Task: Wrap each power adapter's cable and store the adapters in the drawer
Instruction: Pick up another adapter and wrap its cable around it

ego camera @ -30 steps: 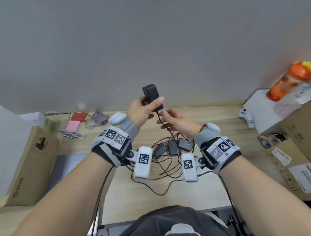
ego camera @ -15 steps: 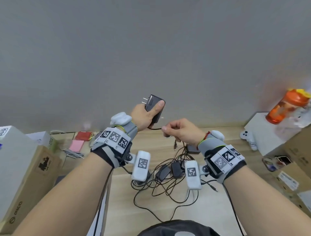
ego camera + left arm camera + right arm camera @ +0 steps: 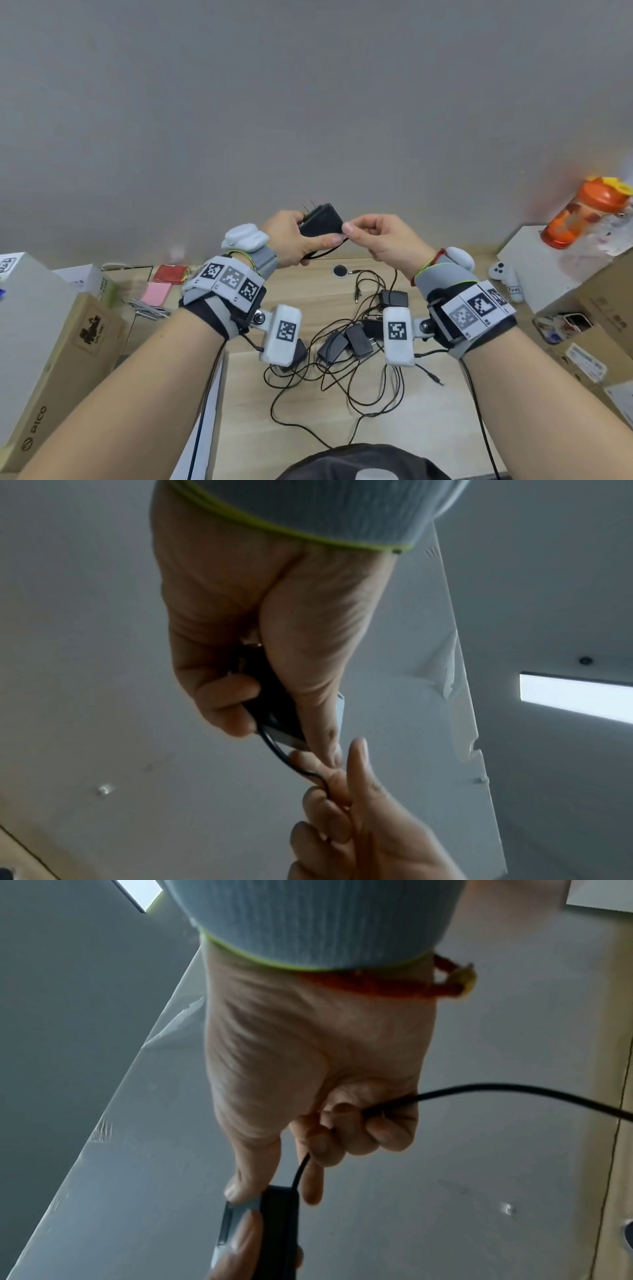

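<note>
Left hand (image 3: 291,240) gripped adapter (image 3: 320,222) at frame centre; right hand (image 3: 383,240) pinched its cable (image 3: 514,1089). Slack trailing into the desk tangle (image 3: 342,359) could snag and drag others

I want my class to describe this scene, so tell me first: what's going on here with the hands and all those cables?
A person is winding a power adapter's cable. The left hand grips a black adapter raised above the wooden desk, prongs pointing up and away. The right hand pinches that adapter's cable right beside the adapter body, and the rest of it trails down to the desk. Several more adapters lie there in a tangle of loose cables, not yet wrapped. No drawer can be made out.
</note>
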`<state>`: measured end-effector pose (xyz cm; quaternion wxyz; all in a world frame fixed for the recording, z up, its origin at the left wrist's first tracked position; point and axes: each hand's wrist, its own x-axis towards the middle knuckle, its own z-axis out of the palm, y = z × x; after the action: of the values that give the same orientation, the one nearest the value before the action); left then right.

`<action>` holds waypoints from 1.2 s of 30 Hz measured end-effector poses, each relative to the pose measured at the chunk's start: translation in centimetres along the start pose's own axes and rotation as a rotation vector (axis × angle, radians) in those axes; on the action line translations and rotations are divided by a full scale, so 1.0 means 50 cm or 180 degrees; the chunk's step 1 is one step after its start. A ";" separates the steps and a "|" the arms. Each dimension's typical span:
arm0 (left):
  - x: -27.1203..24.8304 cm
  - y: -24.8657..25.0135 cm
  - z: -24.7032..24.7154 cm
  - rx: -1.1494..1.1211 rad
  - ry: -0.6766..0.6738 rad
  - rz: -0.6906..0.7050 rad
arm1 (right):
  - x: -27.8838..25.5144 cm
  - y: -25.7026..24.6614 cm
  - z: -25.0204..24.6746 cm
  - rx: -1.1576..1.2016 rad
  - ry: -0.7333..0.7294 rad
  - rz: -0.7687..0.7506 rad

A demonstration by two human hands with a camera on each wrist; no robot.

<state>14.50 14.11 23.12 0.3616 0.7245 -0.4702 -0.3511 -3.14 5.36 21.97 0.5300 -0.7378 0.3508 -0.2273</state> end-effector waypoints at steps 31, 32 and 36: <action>0.003 0.049 0.028 -0.1684 0.0288 -0.0252 | -0.029 -0.035 0.010 0.0021 -0.0175 -0.0051; 0.002 0.049 0.025 -0.1710 0.0351 -0.0223 | -0.029 -0.033 0.007 -0.0088 -0.0196 -0.0055; 0.004 0.056 0.003 -0.1596 0.0616 -0.0116 | -0.034 -0.023 -0.009 -0.0590 -0.0171 -0.0113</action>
<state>13.25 13.04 25.41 0.5666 0.6508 -0.3186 -0.3922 -4.24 6.57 23.26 0.4646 -0.7956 0.3429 -0.1833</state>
